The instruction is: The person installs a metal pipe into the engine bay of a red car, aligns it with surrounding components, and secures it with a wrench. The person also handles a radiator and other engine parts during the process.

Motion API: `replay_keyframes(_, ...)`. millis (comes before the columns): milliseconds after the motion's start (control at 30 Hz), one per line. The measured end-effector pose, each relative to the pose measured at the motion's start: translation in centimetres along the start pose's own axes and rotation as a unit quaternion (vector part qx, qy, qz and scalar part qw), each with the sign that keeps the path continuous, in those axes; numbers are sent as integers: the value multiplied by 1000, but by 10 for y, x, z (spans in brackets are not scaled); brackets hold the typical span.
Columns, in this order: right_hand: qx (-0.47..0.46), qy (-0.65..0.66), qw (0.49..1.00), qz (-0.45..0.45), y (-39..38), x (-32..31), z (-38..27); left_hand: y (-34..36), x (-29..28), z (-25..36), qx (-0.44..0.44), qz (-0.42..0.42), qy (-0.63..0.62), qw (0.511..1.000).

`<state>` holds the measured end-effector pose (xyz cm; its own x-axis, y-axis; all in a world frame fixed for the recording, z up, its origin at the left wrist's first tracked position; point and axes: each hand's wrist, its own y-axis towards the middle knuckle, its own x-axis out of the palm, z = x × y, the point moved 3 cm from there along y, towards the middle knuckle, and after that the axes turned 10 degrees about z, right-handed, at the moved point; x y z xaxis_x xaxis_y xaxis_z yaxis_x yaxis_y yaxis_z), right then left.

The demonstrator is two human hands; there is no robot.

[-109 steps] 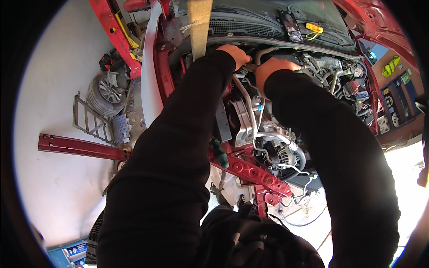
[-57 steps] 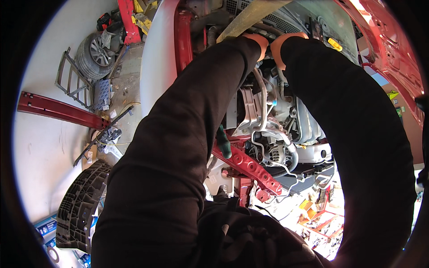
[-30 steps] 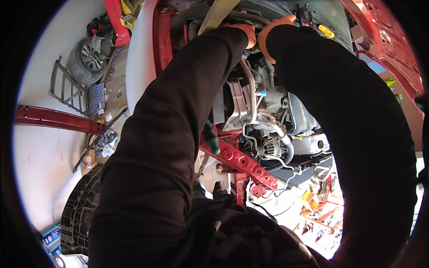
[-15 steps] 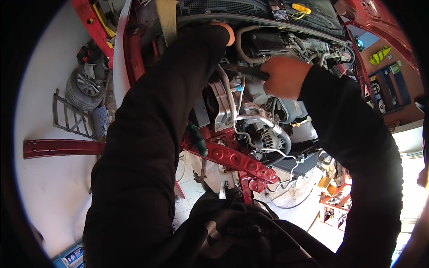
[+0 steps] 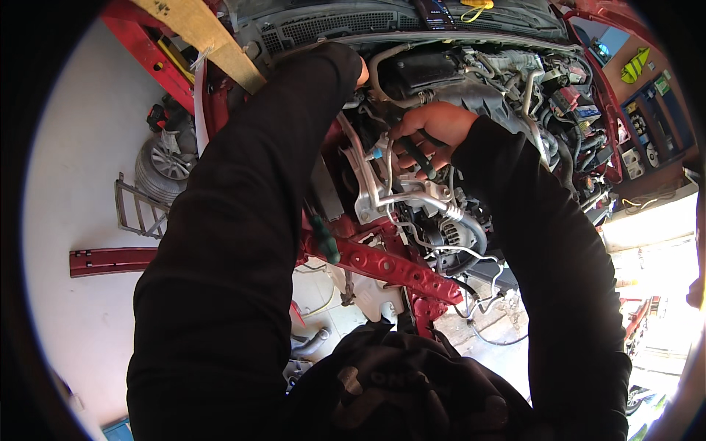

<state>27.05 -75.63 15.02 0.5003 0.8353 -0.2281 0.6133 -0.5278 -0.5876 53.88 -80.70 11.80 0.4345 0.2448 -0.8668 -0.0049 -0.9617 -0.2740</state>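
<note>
My left hand (image 5: 363,72) reaches into the back left of the engine bay. Only a sliver of it shows past the black sleeve, so its fingers and whatever they touch are hidden. To the right of it, over the metal pipes (image 5: 375,176), my right hand (image 5: 441,125) is closed around a dark green-handled tool (image 5: 419,157). The handle slants down between its fingers, and the working end is lost among dark hoses. A blue-capped fitting (image 5: 379,152) sits just left of these fingers. Below my left forearm, another green-handled tool (image 5: 323,239) rests by the red front crossmember (image 5: 382,266).
A yellowish wooden bar (image 5: 202,40) slants down at the upper left beside a red frame (image 5: 147,55). Against the left wall are a wheel (image 5: 163,163) and a metal rack (image 5: 140,206). A yellow-handled item (image 5: 476,9) and a phone-like dark panel (image 5: 435,13) lie by the windscreen.
My right hand has moved left and down and turned, so its fingers and the tool's handle now show. The left hand stays deep in the bay; the whole view has shifted.
</note>
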Motion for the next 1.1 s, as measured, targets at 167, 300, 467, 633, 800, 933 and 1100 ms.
replay_keyframes(167,-6,-6,1000,-10,9,-5,7,-3,1,-4,-57,-7,-98,993)
replay_keyframes(300,-3,5,1000,-7,9,-7,8,-3,10,-16,-111,-16,-203,973)
replay_keyframes(467,-10,52,998,-20,11,-3,6,-1,24,-24,-211,23,-315,925)
replay_keyframes(633,-9,117,992,-55,21,-1,-2,3,28,-26,-153,25,-179,971)
replay_keyframes(800,16,160,983,-85,46,13,-18,-2,31,-31,-164,42,-214,962)
replay_keyframes(933,43,162,983,-75,63,13,-28,-6,29,-21,-70,44,-78,993)
replay_keyframes(1100,48,198,975,-88,76,17,-27,-13,24,-13,-87,62,-71,992)
